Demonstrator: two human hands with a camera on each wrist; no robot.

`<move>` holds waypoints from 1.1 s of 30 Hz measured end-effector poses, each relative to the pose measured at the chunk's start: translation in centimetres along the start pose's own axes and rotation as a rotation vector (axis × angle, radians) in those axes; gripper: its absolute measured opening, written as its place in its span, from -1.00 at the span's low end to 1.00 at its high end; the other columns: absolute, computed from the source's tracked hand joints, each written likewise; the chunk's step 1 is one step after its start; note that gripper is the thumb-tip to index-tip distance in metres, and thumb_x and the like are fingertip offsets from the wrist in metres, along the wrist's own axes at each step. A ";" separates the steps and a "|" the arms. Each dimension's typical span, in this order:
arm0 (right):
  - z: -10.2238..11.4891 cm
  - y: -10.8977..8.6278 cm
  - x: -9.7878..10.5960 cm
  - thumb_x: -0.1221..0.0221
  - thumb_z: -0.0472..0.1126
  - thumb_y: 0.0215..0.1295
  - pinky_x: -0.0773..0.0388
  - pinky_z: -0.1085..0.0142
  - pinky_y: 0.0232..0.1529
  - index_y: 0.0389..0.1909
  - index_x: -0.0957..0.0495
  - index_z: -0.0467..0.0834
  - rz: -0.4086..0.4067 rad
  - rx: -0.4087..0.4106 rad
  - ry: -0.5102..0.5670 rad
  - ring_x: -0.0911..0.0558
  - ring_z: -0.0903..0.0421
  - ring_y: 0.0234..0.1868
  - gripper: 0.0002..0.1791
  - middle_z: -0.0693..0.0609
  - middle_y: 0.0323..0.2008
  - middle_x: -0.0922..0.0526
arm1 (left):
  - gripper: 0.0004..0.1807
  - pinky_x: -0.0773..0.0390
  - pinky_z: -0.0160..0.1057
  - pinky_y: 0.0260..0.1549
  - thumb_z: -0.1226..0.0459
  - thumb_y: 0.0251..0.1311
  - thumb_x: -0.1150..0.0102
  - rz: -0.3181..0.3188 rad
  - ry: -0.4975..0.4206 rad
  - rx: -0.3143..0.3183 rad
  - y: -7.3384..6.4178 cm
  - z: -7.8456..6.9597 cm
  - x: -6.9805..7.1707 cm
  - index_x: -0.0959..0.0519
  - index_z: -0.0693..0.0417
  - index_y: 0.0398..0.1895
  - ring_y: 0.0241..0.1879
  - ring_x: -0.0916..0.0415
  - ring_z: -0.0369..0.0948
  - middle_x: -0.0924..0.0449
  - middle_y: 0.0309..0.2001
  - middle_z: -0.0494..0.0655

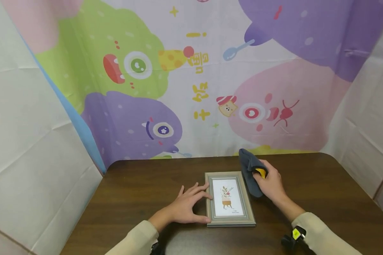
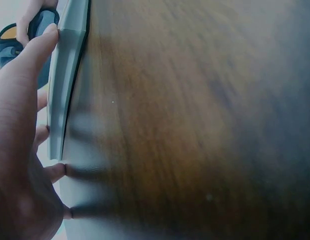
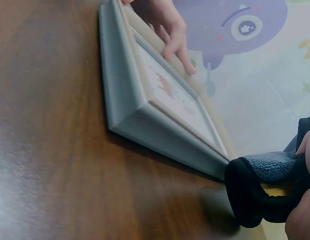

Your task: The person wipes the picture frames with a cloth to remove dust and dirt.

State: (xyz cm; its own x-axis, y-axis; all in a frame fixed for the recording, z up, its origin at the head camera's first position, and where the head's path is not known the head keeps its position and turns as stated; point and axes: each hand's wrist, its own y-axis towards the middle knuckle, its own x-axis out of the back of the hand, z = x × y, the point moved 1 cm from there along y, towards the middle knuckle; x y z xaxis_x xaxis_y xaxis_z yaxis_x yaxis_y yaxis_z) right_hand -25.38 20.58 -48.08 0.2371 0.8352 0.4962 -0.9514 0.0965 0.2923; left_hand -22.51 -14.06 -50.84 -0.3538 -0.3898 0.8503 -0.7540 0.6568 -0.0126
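A picture frame (image 1: 231, 221) with a pale grey-beige border lies face up on the brown table. Its white print (image 1: 235, 193) shows a potted plant on legs. My left hand (image 1: 187, 207) rests along the frame's left side with fingers spread, thumb at the lower left corner. In the left wrist view, that thumb (image 2: 42, 45) lies along the frame's edge (image 2: 65, 75). A folded dark grey cloth (image 1: 247, 168) with a yellow patch is gripped in my right hand (image 1: 272, 183), right at the frame's right edge. The right wrist view has the cloth (image 3: 270, 167) beside the frame's corner.
The wooden table (image 1: 131, 198) extends around the frame on all sides. Behind it hangs a backdrop (image 1: 207, 134) with cartoon monsters, and pale sheets (image 1: 44, 141) close off the left and right. A dark strap with a yellow tag (image 1: 296, 233) sits at my right wrist.
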 end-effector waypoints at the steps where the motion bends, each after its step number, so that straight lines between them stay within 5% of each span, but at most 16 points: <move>1: 0.2 0.1 0.1 -0.34 -0.39 0.45 -0.59 -0.22 0.34 0.43 -0.61 -0.24 -0.006 0.006 -0.003 -0.72 -0.38 0.32 -0.46 -0.41 0.32 -0.75 | -0.25 0.16 0.82 0.56 -0.26 0.32 -0.50 -0.001 0.000 0.000 0.0 0.1 0.0 -0.54 -0.29 0.49 0.84 -0.01 0.30 -0.10 0.87 -0.12; 18: 0.1 1.7 0.3 -0.32 -0.47 0.37 -0.58 -0.30 0.32 0.43 -0.62 -0.23 -0.028 0.088 -0.060 -0.72 -0.46 0.28 -0.41 -0.45 0.31 -0.75 | -0.24 0.17 0.81 0.57 -0.27 0.30 -0.50 -0.004 0.004 0.007 0.1 0.4 -0.2 -0.54 -0.30 0.50 0.85 0.00 0.28 -0.10 0.87 -0.15; 33: 0.1 2.6 -0.2 -0.44 -0.57 0.27 -0.64 -0.43 0.26 0.30 -0.75 -0.15 0.009 0.374 -0.149 -0.73 -0.41 0.28 -0.41 -0.30 0.23 -0.75 | -0.26 0.16 0.81 0.58 -0.27 0.31 -0.50 -0.002 0.014 0.009 0.1 0.4 -0.2 -0.53 -0.34 0.49 0.85 0.00 0.27 -0.08 0.87 -0.16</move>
State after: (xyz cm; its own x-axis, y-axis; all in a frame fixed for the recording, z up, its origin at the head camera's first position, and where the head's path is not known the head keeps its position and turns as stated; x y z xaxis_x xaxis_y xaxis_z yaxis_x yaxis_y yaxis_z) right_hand -27.86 20.64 -47.37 0.2813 0.7448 0.6051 -0.8232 -0.1367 0.5510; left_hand -22.73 -14.18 -51.22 -0.3449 -0.3817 0.8575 -0.7597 0.6501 -0.0161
